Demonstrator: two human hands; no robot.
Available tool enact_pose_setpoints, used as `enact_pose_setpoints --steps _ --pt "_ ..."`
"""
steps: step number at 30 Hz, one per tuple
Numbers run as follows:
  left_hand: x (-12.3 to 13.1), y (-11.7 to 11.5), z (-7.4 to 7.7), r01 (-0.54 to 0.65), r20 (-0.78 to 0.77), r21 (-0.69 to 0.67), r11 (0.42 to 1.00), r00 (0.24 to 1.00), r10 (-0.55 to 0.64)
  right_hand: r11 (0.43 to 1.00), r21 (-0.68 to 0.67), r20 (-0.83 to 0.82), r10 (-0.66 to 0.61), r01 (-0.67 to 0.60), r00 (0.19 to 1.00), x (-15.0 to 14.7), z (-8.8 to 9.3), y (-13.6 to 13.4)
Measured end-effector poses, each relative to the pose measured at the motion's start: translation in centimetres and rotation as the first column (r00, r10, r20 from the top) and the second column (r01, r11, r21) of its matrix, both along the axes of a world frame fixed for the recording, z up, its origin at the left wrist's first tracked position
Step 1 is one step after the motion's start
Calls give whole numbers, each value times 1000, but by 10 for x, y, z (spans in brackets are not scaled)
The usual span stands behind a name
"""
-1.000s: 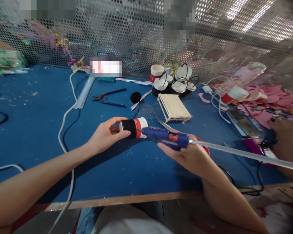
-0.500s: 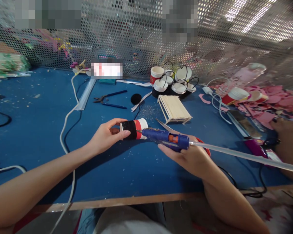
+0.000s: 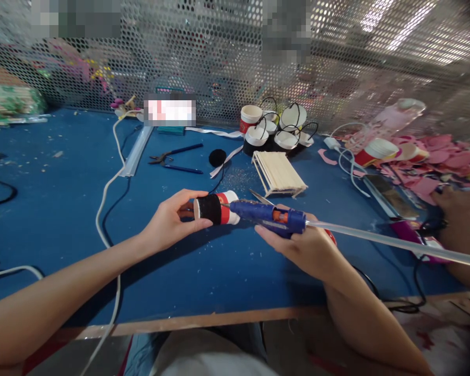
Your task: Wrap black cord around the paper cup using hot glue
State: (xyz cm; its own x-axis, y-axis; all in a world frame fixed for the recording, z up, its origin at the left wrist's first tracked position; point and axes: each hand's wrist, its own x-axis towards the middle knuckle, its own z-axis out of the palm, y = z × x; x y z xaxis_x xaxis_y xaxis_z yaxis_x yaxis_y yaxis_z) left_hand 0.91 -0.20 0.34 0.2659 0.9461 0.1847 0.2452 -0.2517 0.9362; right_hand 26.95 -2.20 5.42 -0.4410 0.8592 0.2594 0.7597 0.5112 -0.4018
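Scissors (image 3: 261, 198) partly behind glue gun (image 3: 254, 211)

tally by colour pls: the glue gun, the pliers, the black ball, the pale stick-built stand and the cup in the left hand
Blue: 2 (glue gun, pliers by their handles)
Black: 1 (ball)
Pale wood: 1 (stick-built stand)
Black, red and white: 1 (cup)
Total: 5
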Motion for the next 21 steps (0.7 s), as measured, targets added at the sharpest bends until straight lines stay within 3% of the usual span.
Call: enact_pose_setpoints --steps 7,12,15,18,19,21 --pt "-1 -1 -1 95 -108 217 972 991 -73 981 -181 -110 -83 62 990 -1 -4 9" --pt "-3 0 -4 106 -142 261 959 987 -71 862 -494 -375 -327 112 867 -3 3 17" --pt "-3 2 -7 73 -122 239 968 991 -44 888 -449 -521 -353 102 777 8 5 34" --pt "-2 2 -8 63 -115 227 972 993 -38 904 -352 -552 -410 242 726 24 5 60" --pt "-2 1 -8 65 -116 229 971 992 -39 899 -298 -528 -435 320 730 29 5 69" --pt "-2 1 -8 71 -118 237 969 992 -44 886 -255 -364 -460 388 810 37 4 86"
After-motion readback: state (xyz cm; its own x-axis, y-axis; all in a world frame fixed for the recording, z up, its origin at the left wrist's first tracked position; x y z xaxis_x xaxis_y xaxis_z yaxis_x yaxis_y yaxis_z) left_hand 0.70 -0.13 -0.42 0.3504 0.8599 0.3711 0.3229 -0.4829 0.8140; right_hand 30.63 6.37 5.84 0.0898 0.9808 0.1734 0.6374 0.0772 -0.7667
